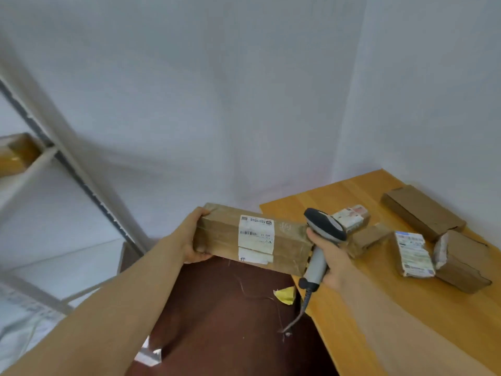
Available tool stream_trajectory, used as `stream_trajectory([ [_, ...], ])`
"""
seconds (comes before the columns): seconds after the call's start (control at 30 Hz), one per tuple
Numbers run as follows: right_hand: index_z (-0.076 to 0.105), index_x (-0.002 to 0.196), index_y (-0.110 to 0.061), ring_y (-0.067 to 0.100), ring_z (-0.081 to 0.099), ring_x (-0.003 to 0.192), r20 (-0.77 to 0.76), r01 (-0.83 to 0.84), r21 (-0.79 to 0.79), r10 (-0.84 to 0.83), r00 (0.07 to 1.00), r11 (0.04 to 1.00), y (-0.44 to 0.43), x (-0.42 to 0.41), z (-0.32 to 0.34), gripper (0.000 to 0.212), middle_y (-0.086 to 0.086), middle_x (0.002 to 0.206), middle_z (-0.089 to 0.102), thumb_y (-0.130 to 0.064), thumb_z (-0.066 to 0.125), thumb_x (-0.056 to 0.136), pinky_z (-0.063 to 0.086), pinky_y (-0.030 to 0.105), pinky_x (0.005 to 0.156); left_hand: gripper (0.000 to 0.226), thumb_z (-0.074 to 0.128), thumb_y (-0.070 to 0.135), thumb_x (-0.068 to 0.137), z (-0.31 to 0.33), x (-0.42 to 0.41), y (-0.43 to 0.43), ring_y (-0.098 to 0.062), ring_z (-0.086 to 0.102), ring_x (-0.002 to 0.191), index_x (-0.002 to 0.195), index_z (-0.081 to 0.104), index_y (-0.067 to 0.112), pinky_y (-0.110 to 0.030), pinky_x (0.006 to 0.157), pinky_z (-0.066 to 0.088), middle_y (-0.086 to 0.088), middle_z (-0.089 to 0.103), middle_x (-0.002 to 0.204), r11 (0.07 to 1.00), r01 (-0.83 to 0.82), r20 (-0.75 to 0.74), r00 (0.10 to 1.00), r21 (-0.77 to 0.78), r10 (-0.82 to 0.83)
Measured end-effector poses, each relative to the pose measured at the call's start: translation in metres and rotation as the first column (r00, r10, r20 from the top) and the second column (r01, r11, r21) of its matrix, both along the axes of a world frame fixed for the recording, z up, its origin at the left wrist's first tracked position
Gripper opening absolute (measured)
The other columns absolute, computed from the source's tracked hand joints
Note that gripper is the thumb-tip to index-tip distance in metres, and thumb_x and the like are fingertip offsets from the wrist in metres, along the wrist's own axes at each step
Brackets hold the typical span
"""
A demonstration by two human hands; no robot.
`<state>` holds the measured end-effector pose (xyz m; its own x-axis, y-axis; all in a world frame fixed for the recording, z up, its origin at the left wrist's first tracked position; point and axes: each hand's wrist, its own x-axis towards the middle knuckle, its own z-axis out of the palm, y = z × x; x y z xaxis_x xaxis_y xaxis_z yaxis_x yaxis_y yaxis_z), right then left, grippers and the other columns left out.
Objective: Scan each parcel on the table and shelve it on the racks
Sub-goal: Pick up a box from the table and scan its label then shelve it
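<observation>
My left hand [193, 237] grips the left end of a long brown cardboard parcel [287, 244] with a white barcode label on its top. It is held in the air past the table's left edge. My right hand [329, 256] holds a grey handheld scanner [322, 234] by its handle, right beside the parcel's right end, with its cable hanging down. Several more parcels lie on the wooden table [352, 321], among them a long brown box [423, 211] and a label-covered packet [413, 253].
A white metal rack [70, 164] stands at the left, with a brown box [16, 154] on one shelf. Dark red floor lies below, with a yellow scrap [286, 294] on it. White walls close off the corner behind the table.
</observation>
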<state>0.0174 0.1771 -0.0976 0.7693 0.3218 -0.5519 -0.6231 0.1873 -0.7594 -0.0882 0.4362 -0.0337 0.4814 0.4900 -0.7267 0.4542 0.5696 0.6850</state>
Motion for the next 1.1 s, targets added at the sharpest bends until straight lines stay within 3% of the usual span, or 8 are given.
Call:
stream_trajectory([
  [0.23,0.069,0.108,-0.006,0.038,0.068,0.098,-0.018,-0.174,-0.013,0.174,0.985,0.985,0.084,-0.100,0.003,0.071,0.019,0.105,0.071,-0.032,0.089,0.045,0.053,0.061,0.085,0.088,0.083,0.052,0.055,-0.014,-0.145,0.062,-0.033,0.058,0.102,0.127,0.046,0.018,-0.047,0.073,0.056,-0.013,0.056,0.117,0.967,-0.254,-0.010,0.967,0.011,0.254],
  [0.37,0.066,0.115,-0.009,0.038,0.068,0.098,0.024,-0.272,-0.006,0.272,0.962,0.962,0.138,-0.165,0.013,0.079,0.017,0.106,0.072,-0.036,0.091,0.045,0.053,0.063,0.083,0.071,0.074,0.057,0.069,0.003,-0.240,0.093,-0.028,0.053,0.100,0.122,0.047,0.018,-0.047,0.083,0.053,-0.009,0.052,0.113,0.942,-0.321,0.083,0.946,0.096,0.314],
  [0.53,0.068,0.112,-0.015,0.038,0.068,0.099,0.016,-0.399,0.002,0.399,0.917,0.917,0.225,-0.271,0.007,0.093,0.015,0.108,0.071,-0.044,0.098,0.029,0.052,0.063,0.084,0.064,0.077,0.041,0.069,0.019,-0.402,0.144,-0.026,0.056,0.108,0.124,0.053,0.018,-0.042,0.079,0.055,-0.008,0.052,0.125,0.937,-0.320,0.179,0.939,0.137,0.295],
  [0.63,0.066,0.112,-0.015,0.036,0.068,0.097,0.045,-0.473,0.013,0.472,0.880,0.881,0.278,-0.349,0.020,0.085,0.013,0.105,0.072,-0.047,0.094,0.039,0.052,0.061,0.086,0.058,0.079,0.032,0.071,0.020,-0.494,0.173,-0.025,0.060,0.098,0.121,0.056,0.012,-0.038,0.073,0.054,-0.010,0.057,0.119,0.892,-0.416,0.198,0.903,0.179,0.381],
  [0.73,0.064,0.107,-0.012,0.033,0.068,0.092,0.042,-0.511,0.005,0.510,0.859,0.860,0.324,-0.409,0.034,0.056,0.014,0.100,0.071,-0.043,0.085,0.065,0.055,0.054,0.086,0.060,0.082,0.041,0.069,0.027,-0.559,0.201,-0.026,0.059,0.099,0.116,0.057,0.012,-0.036,0.072,0.053,-0.012,0.056,0.118,0.836,-0.504,0.176,0.863,0.218,0.474],
  [0.8,0.065,0.104,-0.013,0.033,0.068,0.090,0.060,-0.520,-0.003,0.520,0.852,0.854,0.356,-0.436,0.044,0.053,0.014,0.099,0.070,-0.045,0.085,0.066,0.056,0.052,0.083,0.054,0.081,0.044,0.069,0.030,-0.590,0.223,-0.025,0.059,0.096,0.107,0.058,0.012,-0.036,0.072,0.052,-0.012,0.056,0.111,0.790,-0.573,0.197,0.819,0.220,0.539],
  [1.0,0.062,0.089,-0.020,0.022,0.063,0.088,0.434,-0.557,-0.051,0.521,0.735,0.829,0.445,-0.489,0.081,0.023,-0.001,0.088,0.065,-0.025,0.081,0.077,0.055,0.036,0.083,0.033,0.071,0.027,0.083,0.041,-0.617,0.293,-0.025,0.059,0.086,0.103,0.053,0.007,-0.034,0.069,0.058,-0.014,0.052,0.096,0.692,-0.720,0.402,0.648,0.048,0.647],
  [1.1,0.063,0.101,-0.020,0.017,0.063,0.093,0.687,-0.500,-0.124,0.438,0.580,0.857,0.501,-0.498,0.085,0.032,0.008,0.108,0.065,-0.024,0.082,0.075,0.050,0.024,0.079,0.044,0.077,0.031,0.078,0.049,-0.610,0.343,-0.030,0.063,0.100,0.108,0.053,0.008,-0.040,0.076,0.060,-0.017,0.057,0.110,0.649,-0.757,0.424,0.614,0.078,0.665],
])
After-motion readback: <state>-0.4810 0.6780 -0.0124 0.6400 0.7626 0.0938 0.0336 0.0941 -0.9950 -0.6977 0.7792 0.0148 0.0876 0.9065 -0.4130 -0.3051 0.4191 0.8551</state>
